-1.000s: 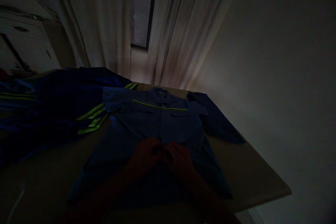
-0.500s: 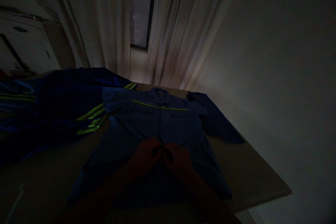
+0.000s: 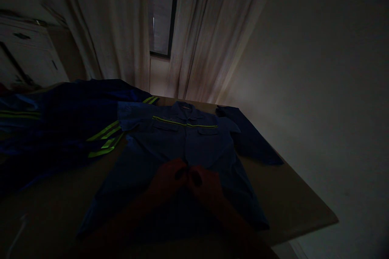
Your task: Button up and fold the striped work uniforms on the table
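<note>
blue work shirt (image 3: 185, 141) lies flat on the table (image 3: 288, 206), front up; left hand (image 3: 168, 180) and right hand (image 3: 203, 186) pinch its placket at mid-front, fingers closed on cloth. dim light could cause a fumbled grip. table edge near right, pile of garments (image 3: 60, 125) crowding left.

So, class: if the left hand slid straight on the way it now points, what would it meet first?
Probably the right hand: the left hand points inward at the blue shirt's front opening, and the fingertips look almost touching, though the dim picture leaves depth unclear.
</note>
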The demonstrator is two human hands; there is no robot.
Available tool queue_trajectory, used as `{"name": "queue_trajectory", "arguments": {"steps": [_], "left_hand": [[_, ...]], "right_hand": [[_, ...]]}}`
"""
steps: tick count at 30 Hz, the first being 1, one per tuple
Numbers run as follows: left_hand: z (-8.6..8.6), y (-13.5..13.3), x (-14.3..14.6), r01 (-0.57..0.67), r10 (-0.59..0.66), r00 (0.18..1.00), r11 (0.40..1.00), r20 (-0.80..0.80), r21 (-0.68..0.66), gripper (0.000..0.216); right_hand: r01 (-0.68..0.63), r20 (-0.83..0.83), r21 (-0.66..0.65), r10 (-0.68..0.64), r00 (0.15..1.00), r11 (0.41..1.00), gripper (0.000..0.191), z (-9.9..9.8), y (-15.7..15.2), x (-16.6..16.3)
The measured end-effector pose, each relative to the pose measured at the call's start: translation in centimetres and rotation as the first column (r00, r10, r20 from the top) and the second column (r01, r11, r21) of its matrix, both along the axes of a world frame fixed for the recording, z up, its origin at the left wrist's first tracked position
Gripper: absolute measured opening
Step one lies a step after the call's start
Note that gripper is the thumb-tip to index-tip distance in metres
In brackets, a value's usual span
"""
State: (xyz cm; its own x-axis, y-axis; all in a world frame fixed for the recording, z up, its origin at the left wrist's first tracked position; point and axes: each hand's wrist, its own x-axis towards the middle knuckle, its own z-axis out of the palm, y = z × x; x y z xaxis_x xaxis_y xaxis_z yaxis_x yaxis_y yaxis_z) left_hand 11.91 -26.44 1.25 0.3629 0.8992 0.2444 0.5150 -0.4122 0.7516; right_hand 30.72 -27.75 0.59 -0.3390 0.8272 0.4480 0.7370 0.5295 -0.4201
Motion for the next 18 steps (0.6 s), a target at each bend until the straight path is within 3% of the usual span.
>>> {"name": "queue_trajectory", "arguments": {"steps": [7,14,18], "left_hand": [[-0.5,-0.2,0.2,-0.057,0.057,0.998,0.998,0.0,-0.008,0.006],[-0.4,-0.1,0.4,-0.06,0.062,0.997,0.997,0.041,-0.051,0.007],[-0.3,0.1,0.2,-0.034,0.035,0.999,0.999,0.029,-0.033,0.006]], "right_hand": [[-0.065,-0.08,-0.121,0.055,0.995,0.991,0.009,0.6,0.4,0.4],[-0.084,0.073,0.026,0.082,0.994,0.996,0.007,-0.2,0.2,0.5],[-0.087,0.072,0.06,0.083,0.994,0.994,0.009,-0.4,0.0,0.2]]}}
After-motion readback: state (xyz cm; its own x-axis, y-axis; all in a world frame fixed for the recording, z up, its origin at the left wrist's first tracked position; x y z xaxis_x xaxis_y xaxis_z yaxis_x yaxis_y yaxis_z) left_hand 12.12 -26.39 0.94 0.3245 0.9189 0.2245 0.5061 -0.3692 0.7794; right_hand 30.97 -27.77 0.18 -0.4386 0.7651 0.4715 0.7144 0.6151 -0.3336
